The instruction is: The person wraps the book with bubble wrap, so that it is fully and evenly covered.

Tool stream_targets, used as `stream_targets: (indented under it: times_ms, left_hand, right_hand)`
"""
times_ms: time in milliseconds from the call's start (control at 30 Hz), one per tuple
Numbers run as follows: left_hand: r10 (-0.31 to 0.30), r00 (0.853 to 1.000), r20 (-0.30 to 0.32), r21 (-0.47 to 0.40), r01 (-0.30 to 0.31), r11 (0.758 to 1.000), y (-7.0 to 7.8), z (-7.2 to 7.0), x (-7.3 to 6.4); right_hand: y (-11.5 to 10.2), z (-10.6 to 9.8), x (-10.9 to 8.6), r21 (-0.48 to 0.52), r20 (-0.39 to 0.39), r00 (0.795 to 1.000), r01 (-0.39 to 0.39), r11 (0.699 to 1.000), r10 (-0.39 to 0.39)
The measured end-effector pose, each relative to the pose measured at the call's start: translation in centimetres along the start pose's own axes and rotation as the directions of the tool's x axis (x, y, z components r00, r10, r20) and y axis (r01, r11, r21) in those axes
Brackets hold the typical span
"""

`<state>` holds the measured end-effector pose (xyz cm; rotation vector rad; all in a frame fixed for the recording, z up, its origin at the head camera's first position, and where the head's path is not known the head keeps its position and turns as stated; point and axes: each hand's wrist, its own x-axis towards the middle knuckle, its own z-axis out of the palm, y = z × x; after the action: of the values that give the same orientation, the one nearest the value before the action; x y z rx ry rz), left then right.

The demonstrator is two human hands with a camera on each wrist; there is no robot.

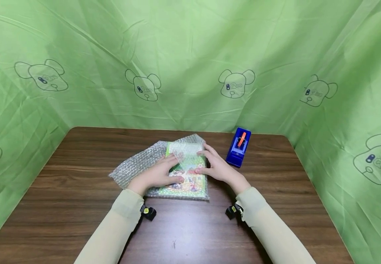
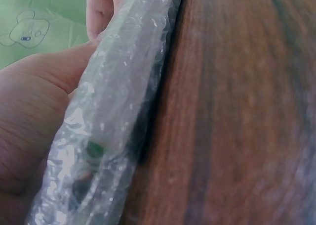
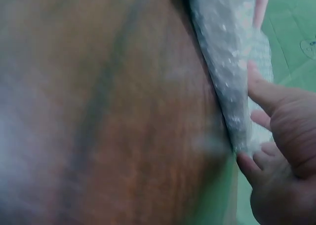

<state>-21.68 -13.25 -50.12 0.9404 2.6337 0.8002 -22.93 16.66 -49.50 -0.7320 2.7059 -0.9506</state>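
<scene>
A flat, book-like item with a bright green picture cover (image 1: 190, 185) lies on the table, wrapped in clear bubble wrap (image 1: 144, 161). A loose flap of the wrap spreads out to the left. My left hand (image 1: 158, 174) rests on the left part of the package, fingers extended over the cover and thumb toward its middle. At the right edge is my right hand (image 1: 218, 167), its thumb and fingertips touching the top and side. The left wrist view shows the package's near bubble-wrapped edge (image 2: 113, 86). In the right wrist view, my right thumb (image 3: 266, 91) touches the wrap.
A blue tape dispenser (image 1: 238, 148) with an orange roll stands right of the package, near the table's back edge. The brown wood-grain table (image 1: 78, 176) is bordered by green cloth (image 1: 183, 44) at the back and sides.
</scene>
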Motion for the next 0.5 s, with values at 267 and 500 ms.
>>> stream_targets:
  times_ms: [267, 500]
  left_hand:
    - [0.012, 1.000, -0.003, 0.000, -0.012, 1.000, 0.0, 0.0, 0.1]
    - [0.016, 1.000, -0.004, -0.022, -0.016, 1.000, -0.1, -0.1, 0.1]
  right_hand:
    - [0.5, -1.2, 0.9, 0.001, 0.105, 0.991, 0.079, 0.997, -0.079]
    - [0.8, -1.5, 1.3, -0.021, 0.115, 0.983, 0.145, 0.989, -0.141]
